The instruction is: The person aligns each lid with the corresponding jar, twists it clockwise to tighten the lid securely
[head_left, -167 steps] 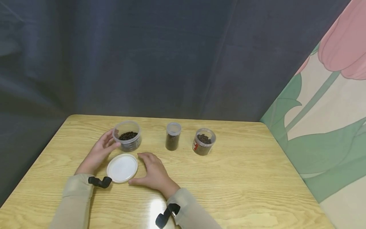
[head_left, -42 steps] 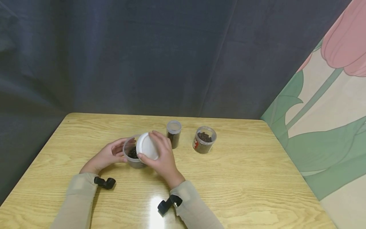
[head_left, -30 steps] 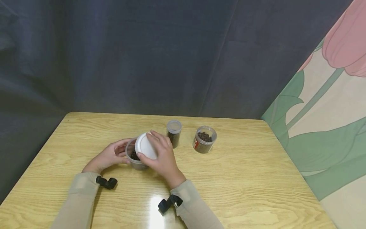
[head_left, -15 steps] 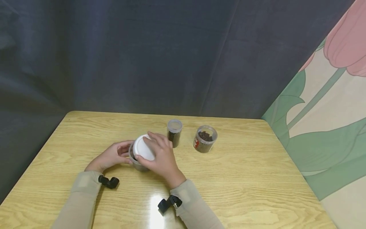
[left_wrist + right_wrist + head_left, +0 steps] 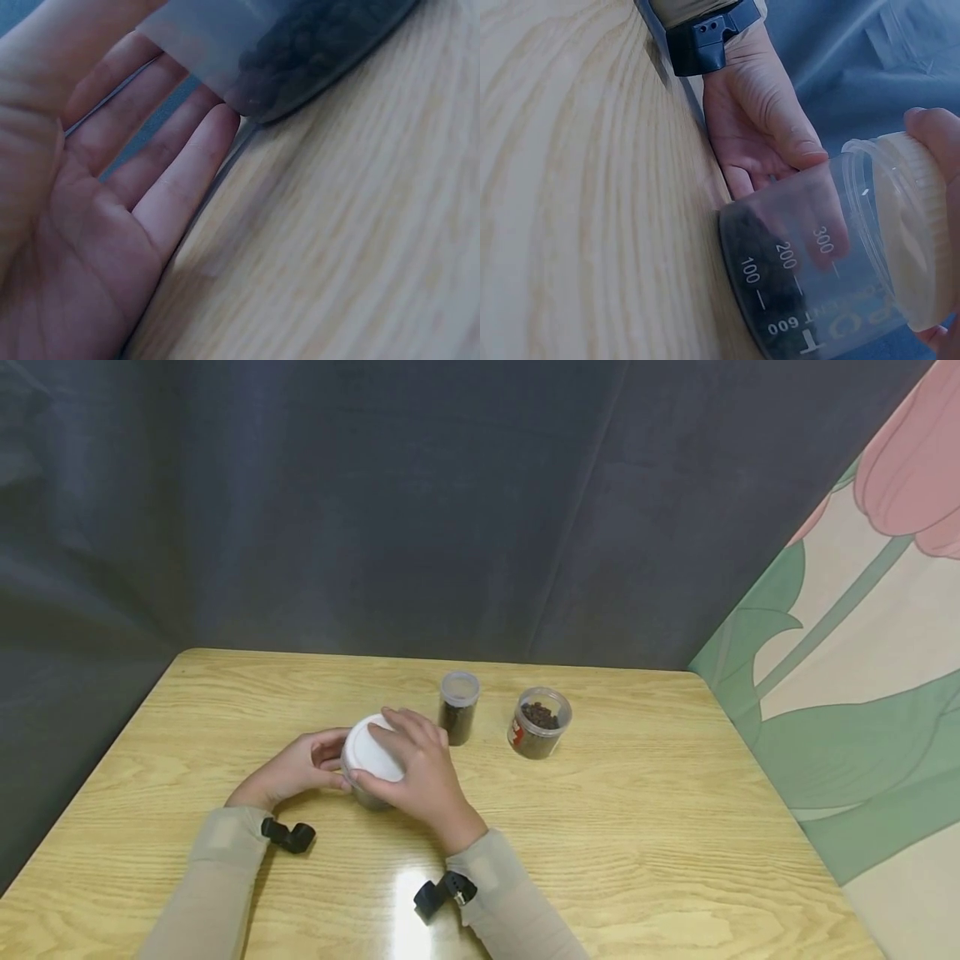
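A clear plastic tub (image 5: 372, 801) with printed measuring marks stands on the table, dark bean-like pieces in its bottom. My left hand (image 5: 294, 770) holds its left side, thumb in front and fingers behind; the left wrist view shows fingertips touching the wall near the base. From above, my right hand (image 5: 423, 777) grips a round white lid (image 5: 367, 755) between thumb and fingers. In the right wrist view, the lid (image 5: 913, 232) sits at the tub's mouth, slightly tilted against the clear rim (image 5: 866, 202). Whether it is seated all round cannot be told.
Just beyond my right hand stands a slim capped jar (image 5: 457, 714) with dark contents. Right of it is a wider open jar (image 5: 537, 731) with brown pieces and a red label. The wooden table (image 5: 645, 827) ends at a dark curtain (image 5: 420, 510) behind.
The lid, earlier lying on the table, was picked up by my right hand and has come down over the tub's mouth. The tub has shifted right and nearer with my left hand.
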Demonstrator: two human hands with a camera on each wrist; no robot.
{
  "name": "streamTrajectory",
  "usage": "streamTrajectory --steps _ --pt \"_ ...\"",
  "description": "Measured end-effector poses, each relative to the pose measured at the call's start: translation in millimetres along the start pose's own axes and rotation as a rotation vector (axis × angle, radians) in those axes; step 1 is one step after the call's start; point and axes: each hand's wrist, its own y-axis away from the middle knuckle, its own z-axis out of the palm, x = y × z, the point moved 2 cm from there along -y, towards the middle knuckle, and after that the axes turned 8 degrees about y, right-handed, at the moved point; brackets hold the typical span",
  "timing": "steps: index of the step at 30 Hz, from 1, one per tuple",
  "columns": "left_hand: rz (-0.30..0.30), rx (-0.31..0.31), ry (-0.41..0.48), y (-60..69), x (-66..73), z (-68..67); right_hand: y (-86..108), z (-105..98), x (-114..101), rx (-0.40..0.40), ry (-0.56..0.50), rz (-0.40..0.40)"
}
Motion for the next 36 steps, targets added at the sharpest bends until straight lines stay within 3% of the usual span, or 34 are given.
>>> streamTrajectory --steps 15,27,36 --pt "-0.002 0.002 -0.008 -1.0 -1.4 0.1 -1.7 -0.6 1.3 -0.058 0.039 -0.078" --pt "-0.031 -0.002 0.003 -0.8 -0.7 0.5 -4.1 -1.9 -1.7 -0.172 0.071 -0.049" --pt "-0.04 0.002 -0.011 0.1 -2.8 0.3 -3.4 4.4 -0.8 -0.151 0.112 -0.092"
